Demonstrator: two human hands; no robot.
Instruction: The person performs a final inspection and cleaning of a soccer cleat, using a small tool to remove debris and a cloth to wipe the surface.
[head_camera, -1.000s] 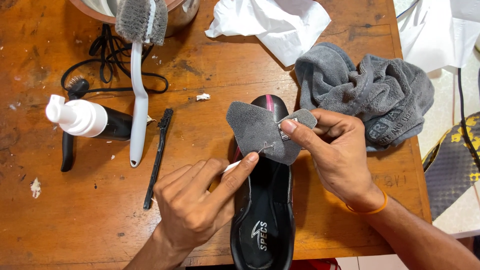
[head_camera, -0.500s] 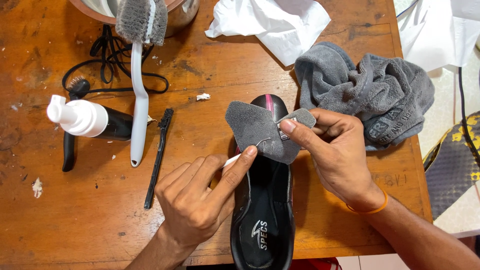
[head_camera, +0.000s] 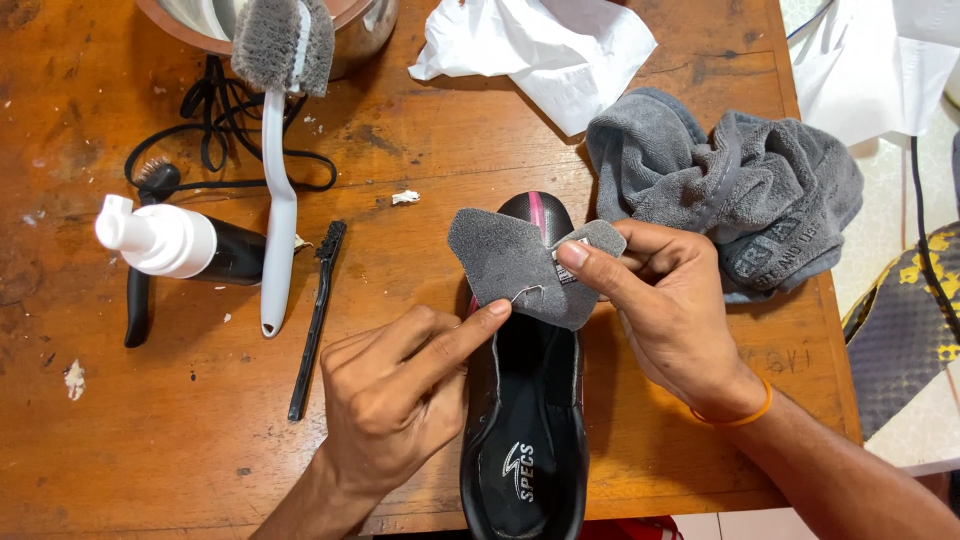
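We are working on a black shoe (head_camera: 525, 420) lying sole-down near the front edge of the wooden desk (head_camera: 180, 440), toe pointing away from us. Our right hand (head_camera: 670, 310) is pinching the grey tongue (head_camera: 505, 262) between thumb and forefinger, grip closed on its upper edge and folding it forward over the toe. Our left hand (head_camera: 400, 400) is loosely curled, forefinger stretched out so its tip is touching the tongue's lower edge beside a thin curved thing that looks like a bit of thread or wire; we cannot tell whether the fingers are actually gripping it.

The tongue is looking soft and suede-like, thin and floppy, so we judge it is bending wherever we pinch it and needs holding by the edge. The shoe itself is seeming light but stiff in the smooth, glossy upper; its collar or sides are the firm places to take hold, and the shine suggests a slightly slippery surface.

Just beyond the right hand a crumpled grey towel (head_camera: 740, 190) is lying, plush and limp. To the left we are seeing a slim black brush (head_camera: 317, 320), a white long-handled brush (head_camera: 280, 170) with grey bristles, and a black bottle (head_camera: 180, 245) with a white cap on its side.
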